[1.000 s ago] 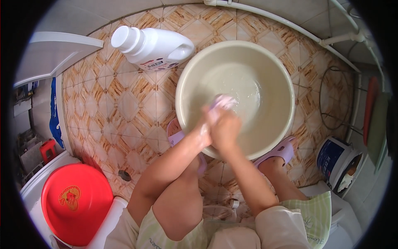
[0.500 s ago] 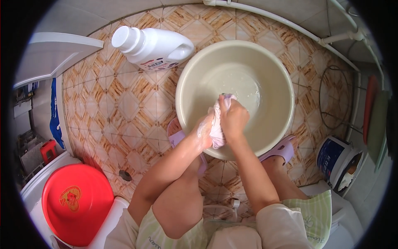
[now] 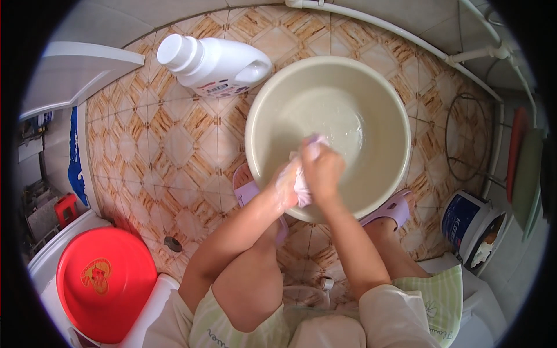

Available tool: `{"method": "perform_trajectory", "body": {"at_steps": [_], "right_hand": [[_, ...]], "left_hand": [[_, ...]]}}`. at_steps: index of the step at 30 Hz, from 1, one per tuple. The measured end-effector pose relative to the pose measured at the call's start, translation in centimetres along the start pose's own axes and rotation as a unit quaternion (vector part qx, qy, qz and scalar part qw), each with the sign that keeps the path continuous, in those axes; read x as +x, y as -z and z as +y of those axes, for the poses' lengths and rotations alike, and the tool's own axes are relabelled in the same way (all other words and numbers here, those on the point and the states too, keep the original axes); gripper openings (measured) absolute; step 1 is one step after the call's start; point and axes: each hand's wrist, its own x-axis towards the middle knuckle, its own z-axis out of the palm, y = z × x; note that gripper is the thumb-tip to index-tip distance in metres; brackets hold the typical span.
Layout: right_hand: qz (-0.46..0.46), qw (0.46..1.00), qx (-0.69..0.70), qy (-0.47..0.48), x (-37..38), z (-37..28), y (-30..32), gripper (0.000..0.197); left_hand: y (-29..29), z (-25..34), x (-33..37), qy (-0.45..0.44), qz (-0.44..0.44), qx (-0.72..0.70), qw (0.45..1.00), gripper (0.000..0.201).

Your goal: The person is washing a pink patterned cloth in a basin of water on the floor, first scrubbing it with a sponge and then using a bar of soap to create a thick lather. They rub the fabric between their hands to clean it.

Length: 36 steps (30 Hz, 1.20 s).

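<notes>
Between my hands is a bunched-up pale pink and lilac cloth [image 3: 301, 188], held over the near side of a large cream basin [image 3: 383, 168]. My left hand [image 3: 286, 184] is closed around its lower part, and whitish suds coat the hand and wrist. From the right, my right hand [image 3: 324, 168] grips the cloth in a fist, pressed against the left; it is slightly blurred. A lilac bit of the cloth pokes out above the fist. A little shallow, wet sheen shows on the basin's bottom.
Left of the basin stands a white detergent bottle [image 3: 217, 65] with a handle. A red basin [image 3: 107, 284] is at lower left, a blue-and-white bucket [image 3: 467, 223] at right. White pipes [image 3: 383, 32] run along the wall. A floor drain [image 3: 173, 244] lies in the patterned tiles.
My right fist has shifted slightly left and down against the left hand, with the cloth twisted and rubbed between them. Less of the cloth shows now.
</notes>
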Motion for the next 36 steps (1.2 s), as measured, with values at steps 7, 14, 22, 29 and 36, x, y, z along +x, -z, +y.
{"method": "perform_trajectory", "body": {"at_steps": [7, 14, 22, 29, 36], "right_hand": [[0.044, 0.992, -0.030, 0.112, -1.5, -2.0, -0.4, 0.032], [0.056, 0.979, -0.095, 0.173, -2.0, -2.7, -0.1, 0.029], [0.029, 0.969, 0.023, 0.246, -3.5, -4.6, 0.5, 0.027], [0.050, 0.978, -0.022, 0.202, -3.3, -4.7, 0.9, 0.032], [0.078, 0.966, -0.153, 0.194, -2.2, -2.3, -0.1, 0.030]], "left_hand": [[-1.3, 0.9, -1.9, -0.090, -0.035, -0.011, 0.995, 0.037], [0.8, 1.1, -0.6, -0.071, -0.417, -0.125, 0.897, 0.035], [2.8, 2.5, -0.4, -0.038, -0.298, -0.008, 0.954, 0.037], [-0.1, 1.6, -2.0, -0.124, -0.020, 0.151, 0.980, 0.040], [-0.2, 1.3, -2.6, -0.057, -0.051, -0.010, 0.997, 0.040]]}}
